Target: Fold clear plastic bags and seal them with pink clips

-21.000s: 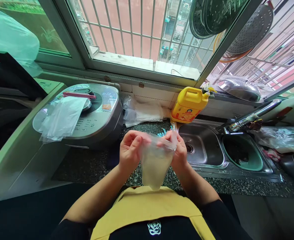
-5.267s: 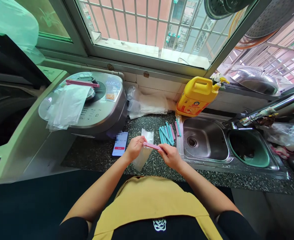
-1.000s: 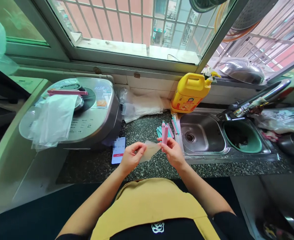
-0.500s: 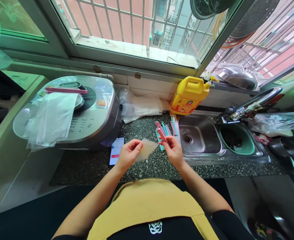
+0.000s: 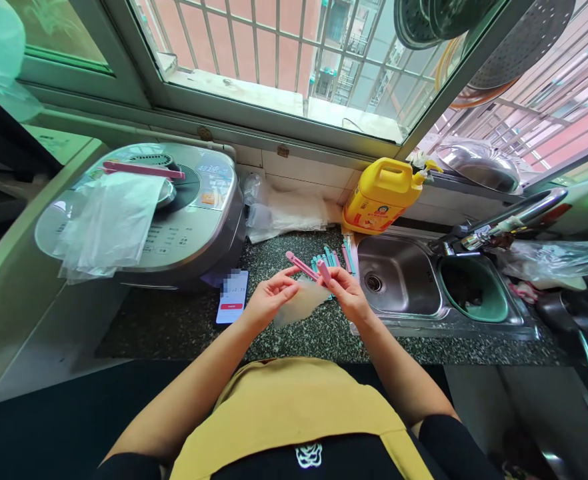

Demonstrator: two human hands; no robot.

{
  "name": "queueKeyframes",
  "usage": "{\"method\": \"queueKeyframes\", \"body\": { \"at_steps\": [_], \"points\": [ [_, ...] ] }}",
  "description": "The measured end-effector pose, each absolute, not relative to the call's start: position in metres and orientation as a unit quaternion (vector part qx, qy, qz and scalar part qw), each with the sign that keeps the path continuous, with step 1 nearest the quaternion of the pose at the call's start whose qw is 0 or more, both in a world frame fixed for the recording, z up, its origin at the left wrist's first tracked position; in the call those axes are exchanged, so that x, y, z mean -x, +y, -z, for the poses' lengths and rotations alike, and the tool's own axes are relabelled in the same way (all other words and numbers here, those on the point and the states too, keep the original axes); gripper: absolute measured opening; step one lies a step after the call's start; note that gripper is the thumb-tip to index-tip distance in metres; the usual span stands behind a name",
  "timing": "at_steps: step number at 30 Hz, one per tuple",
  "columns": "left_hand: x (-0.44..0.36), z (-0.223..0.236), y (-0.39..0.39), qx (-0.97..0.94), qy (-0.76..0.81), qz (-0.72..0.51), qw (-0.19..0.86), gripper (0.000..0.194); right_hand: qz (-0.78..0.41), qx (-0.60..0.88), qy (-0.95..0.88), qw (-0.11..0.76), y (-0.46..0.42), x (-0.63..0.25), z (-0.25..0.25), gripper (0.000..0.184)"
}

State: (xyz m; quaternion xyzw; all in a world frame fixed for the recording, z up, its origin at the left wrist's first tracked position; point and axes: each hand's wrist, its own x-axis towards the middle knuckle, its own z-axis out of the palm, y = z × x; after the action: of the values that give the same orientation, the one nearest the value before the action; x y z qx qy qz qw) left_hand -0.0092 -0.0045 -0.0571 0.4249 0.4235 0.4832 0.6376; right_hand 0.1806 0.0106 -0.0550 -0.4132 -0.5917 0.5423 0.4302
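Between my hands, over the dark speckled counter, hangs a small clear plastic bag (image 5: 299,303). My left hand (image 5: 269,297) pinches the bag's upper edge, its index finger stretched toward a pink bag clip (image 5: 301,265). My right hand (image 5: 347,293) grips this clip near its hinge; the clip is spread into a V, one arm pointing up and left. The bag's edge lies close to the clip, and whether it sits between the clip's arms I cannot tell. Behind my right hand lie several turquoise and pink bag clips (image 5: 331,257), partly covered.
Left stands a rice cooker (image 5: 219,230) with a stack of plastic bags (image 5: 114,220) and another pink clip (image 5: 144,171) on its lid. A phone (image 5: 233,297) lies beside it. More bags (image 5: 289,210), a yellow jug (image 5: 384,197) and a steel sink (image 5: 399,273) are behind and right.
The pink clip in my right hand has swung open, one arm now pointing left. My left index finger has stretched out toward it. The view has shifted slightly.
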Motion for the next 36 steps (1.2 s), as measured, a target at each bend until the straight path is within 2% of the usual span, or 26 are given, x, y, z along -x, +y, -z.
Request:
{"method": "queueKeyframes", "body": {
  "at_steps": [5,9,15,19,27,31,36],
  "points": [
    [0.006,0.061,-0.002,-0.367,0.417,-0.508,0.658,0.032,-0.546,0.402,-0.612,0.406,0.011,-0.178,0.058,0.039],
    [0.006,0.062,-0.001,-0.340,0.468,-0.528,0.622,0.034,-0.554,0.384,-0.612,0.413,0.011,-0.173,0.063,0.039],
    [0.006,0.063,0.000,-0.344,0.487,-0.559,0.576,0.033,-0.478,0.416,-0.561,0.533,0.011,-0.166,0.071,0.031],
    [0.007,0.071,0.001,-0.290,0.491,-0.593,0.568,0.033,-0.464,0.447,-0.523,0.558,0.004,-0.165,0.073,0.026],
    [0.006,0.077,0.001,-0.267,0.479,-0.594,0.588,0.028,-0.529,0.438,-0.521,0.507,-0.005,-0.164,0.076,0.024],
    [0.006,0.076,0.001,-0.269,0.500,-0.585,0.579,0.029,-0.489,0.468,-0.534,0.507,-0.007,-0.166,0.080,0.022],
    [0.002,0.082,-0.002,-0.270,0.531,-0.573,0.563,0.031,-0.409,0.512,-0.580,0.484,-0.013,-0.171,0.095,0.030]
  ]
}}
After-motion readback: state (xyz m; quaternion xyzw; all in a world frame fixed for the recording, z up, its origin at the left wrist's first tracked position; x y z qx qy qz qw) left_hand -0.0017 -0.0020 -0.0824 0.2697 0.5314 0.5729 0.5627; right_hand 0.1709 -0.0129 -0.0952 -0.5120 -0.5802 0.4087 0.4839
